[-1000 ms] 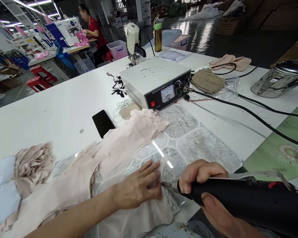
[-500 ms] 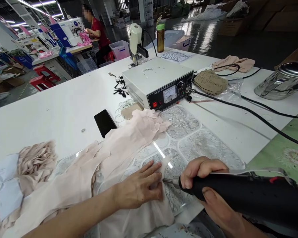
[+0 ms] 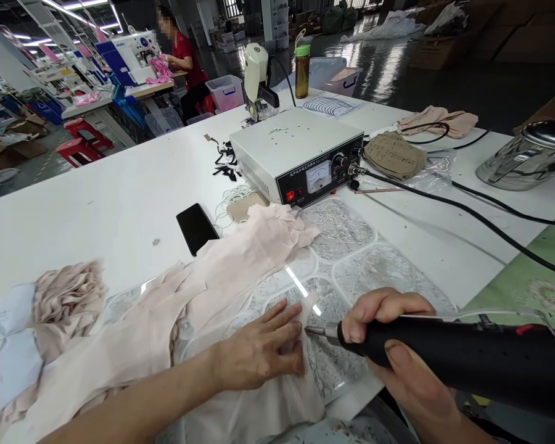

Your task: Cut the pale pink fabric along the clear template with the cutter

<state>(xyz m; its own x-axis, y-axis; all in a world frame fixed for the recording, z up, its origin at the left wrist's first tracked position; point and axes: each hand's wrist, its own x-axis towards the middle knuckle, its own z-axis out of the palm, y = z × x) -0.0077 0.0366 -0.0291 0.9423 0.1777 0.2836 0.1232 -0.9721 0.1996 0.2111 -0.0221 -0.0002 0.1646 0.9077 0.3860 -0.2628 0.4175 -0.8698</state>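
My left hand [image 3: 259,348] lies flat, fingers stretched out, pressing a piece of pale pink fabric [image 3: 222,277] onto a patterned glass plate [image 3: 374,271]. My right hand [image 3: 388,336] grips a black hand-held cutting tool [image 3: 462,361]; its metal tip [image 3: 315,332] touches the fabric edge just beside my left fingertips. A black cable [image 3: 457,209] runs from the tool's white control box [image 3: 300,154] across the table.
A black phone [image 3: 197,229] lies left of the box. A heap of pink fabric pieces [image 3: 60,296] sits at far left. Steel pot [image 3: 522,157], paper pattern [image 3: 393,154], bottle [image 3: 301,69] and a cutter machine [image 3: 256,80] stand behind. A person in red sews at the back.
The tool tip has slid a little upward along the fabric edge, away from me. My left hand stays pressed on the fabric.
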